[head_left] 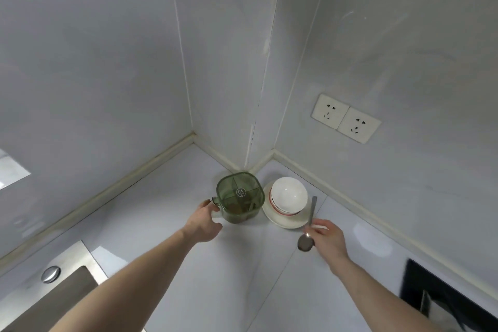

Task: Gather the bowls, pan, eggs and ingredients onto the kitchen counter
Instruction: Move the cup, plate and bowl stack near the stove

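Bowls [289,195] sit between both hands [204,224], beyond.

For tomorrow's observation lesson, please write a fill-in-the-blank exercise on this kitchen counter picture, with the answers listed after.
1. The green transparent plastic seasoning box has a lid split into ____ sections.
2. The stacked white ceramic bowls sit on a white ____.
3. The right hand holds a long metal ____ in its grip.
4. The left hand touches the box's small ____.

Answers: four; plate; spoon; handle
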Tool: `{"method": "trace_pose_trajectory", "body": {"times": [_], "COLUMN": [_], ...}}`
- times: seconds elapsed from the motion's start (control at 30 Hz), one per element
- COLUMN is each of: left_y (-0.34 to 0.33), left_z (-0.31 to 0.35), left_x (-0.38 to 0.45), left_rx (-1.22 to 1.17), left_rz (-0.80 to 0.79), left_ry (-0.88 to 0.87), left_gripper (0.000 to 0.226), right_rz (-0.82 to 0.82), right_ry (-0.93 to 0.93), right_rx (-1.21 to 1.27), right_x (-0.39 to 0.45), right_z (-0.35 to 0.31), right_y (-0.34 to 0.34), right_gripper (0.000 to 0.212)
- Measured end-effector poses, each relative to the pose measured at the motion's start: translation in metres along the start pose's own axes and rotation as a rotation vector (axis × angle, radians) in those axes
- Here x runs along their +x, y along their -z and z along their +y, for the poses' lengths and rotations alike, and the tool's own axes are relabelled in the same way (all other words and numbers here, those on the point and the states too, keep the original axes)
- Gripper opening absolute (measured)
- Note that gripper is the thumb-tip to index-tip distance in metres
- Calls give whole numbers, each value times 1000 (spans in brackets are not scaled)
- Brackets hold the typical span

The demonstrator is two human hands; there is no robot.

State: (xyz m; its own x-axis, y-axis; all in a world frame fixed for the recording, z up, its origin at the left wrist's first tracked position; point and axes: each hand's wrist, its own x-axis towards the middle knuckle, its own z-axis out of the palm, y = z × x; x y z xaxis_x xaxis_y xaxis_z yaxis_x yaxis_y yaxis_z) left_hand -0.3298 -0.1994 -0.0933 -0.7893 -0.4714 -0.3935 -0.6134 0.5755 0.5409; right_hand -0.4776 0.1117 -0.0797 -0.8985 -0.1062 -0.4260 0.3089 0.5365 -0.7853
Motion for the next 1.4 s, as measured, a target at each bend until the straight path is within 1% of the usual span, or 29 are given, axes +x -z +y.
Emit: {"method": "trace_pose_trajectory", "body": {"times": [0.1, 0.2, 0.3, 0.37, 0.43, 0.5, 0.63, 0.77, 1.0, 1.13, 1.23, 1.3, 1.4], "left_y": [-2, -4, -5, -7, -8, -9, -11, -11, -10, -11, -11, -11, -13], "left_z": [-2, -6, -8, -10, -12, -14, -15, -15, -12, -12, -13, -13, -10], "left_x": [2, 4, 1, -2, -3, -5, -6, -5, -5, -6, -6, -7, -8], "left_rx": [32, 54, 64, 69, 67, 71, 72, 74, 80, 69, 52, 32, -17], "left_rz": [9, 6, -13, -29, -35, -31, -42, -44, -32, -32, -24, -7, 54], "left_ry": [-34, -36, -20, -21, -21, -22, -19, -6, -5, -1, -5, -9, 13], "left_gripper": [57, 57, 58, 59, 60, 60, 60, 60, 57, 57, 52, 43, 31], "right_rz": [85, 76, 72, 62, 66, 77, 69, 41, 57, 86, 140, 180, 188], "right_ry": [-100, -180, -212, -213, -196, -169, -132, -118, -91, -65, -67, -92, -144], "right_rx": [61, 39, -16, -50, -90, -133, -196, -263, -281, -287, -234, -187, -138], "right_x": [25, 42, 53, 58, 63, 69, 75, 77, 75, 71, 68, 66, 65], "right_z": [-7, -11, -16, -18, -20, -21, -22, -24, -22, -19, -13, -9, -2], "right_y": [3, -4, -14, -20, -27, -32, -38, -39, -44, -42, -38, -36, -38], "right_gripper": [28, 35, 33, 18, 15, 25, 28, 36, 26, 29, 31, 34, 40]}}
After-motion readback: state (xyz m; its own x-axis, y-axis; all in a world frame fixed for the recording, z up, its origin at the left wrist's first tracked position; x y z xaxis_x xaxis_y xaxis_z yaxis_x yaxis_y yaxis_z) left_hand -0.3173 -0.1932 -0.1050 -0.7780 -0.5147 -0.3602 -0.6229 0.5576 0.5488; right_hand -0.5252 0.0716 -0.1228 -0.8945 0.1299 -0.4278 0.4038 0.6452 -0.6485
